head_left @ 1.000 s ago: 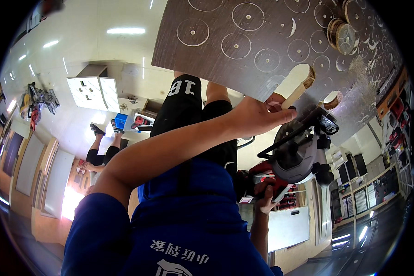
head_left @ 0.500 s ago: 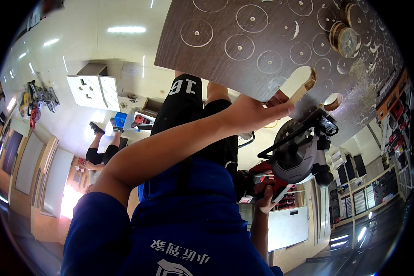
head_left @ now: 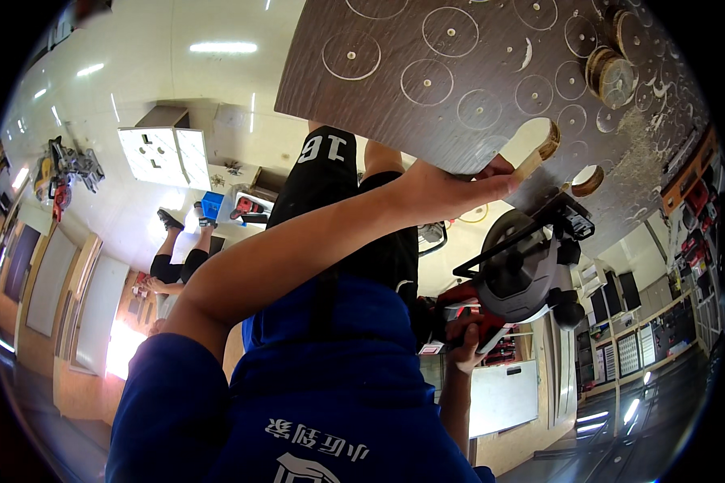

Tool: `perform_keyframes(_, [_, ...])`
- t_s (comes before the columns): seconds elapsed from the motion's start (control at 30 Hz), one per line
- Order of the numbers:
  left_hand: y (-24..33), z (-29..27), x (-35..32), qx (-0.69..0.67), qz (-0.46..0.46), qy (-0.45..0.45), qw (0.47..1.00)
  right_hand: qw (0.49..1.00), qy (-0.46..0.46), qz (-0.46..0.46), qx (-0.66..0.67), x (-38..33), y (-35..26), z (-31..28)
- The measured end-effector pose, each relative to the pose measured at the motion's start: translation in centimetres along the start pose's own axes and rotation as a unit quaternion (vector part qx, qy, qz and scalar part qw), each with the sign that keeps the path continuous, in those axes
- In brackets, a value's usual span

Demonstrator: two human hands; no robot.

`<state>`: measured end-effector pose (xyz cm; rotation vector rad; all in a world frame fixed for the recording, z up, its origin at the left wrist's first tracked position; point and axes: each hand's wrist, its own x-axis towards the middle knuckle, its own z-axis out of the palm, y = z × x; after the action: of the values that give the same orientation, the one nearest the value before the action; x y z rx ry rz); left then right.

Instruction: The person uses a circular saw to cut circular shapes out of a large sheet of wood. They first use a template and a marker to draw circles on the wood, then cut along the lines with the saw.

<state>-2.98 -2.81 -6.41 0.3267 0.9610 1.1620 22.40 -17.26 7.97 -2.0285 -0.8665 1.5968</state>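
My left hand [head_left: 451,191] grips the near edge of a dark brown board [head_left: 475,88] scored with many circles, next to a notch cut into that edge. A round hole [head_left: 587,179] goes through the board close by, and sawdust lies on it. My right hand [head_left: 466,338] is closed on the red handle of a circular saw [head_left: 524,270], which it holds just below the board's edge, under my left hand. My blue shirt and black shorts fill the middle of the view.
A stack of cut wooden discs [head_left: 612,72] rests on the board. Another person's legs [head_left: 177,245] are on the pale floor to the left, near a blue box [head_left: 212,203]. Power tools [head_left: 60,169] lie farther left. Shelves with tool cases [head_left: 693,209] line the right.
The board and my left hand have shifted very slightly. The saw in my right hand stays in about the same place.
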Motion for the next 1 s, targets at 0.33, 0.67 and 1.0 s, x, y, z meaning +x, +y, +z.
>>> perform_keyframes(0.33, [0.5, -0.2, 0.1, 0.026, -0.012, 0.010, 1.000, 1.000, -0.015, 0.001, -0.011, 0.2, -0.4, 0.1])
perform_keyframes(0.67, [0.7, -0.3, 0.1, 0.038, -0.036, 0.005, 0.999, 0.999, -0.043, -0.005, 0.005, 0.2, -0.3, -0.2])
perform_keyframes(1.0, [0.8, -0.3, 0.1, 0.042, -0.038, 0.000, 0.998, 0.998, -0.044, 0.028, 0.021, -0.4, 0.8, -1.5])
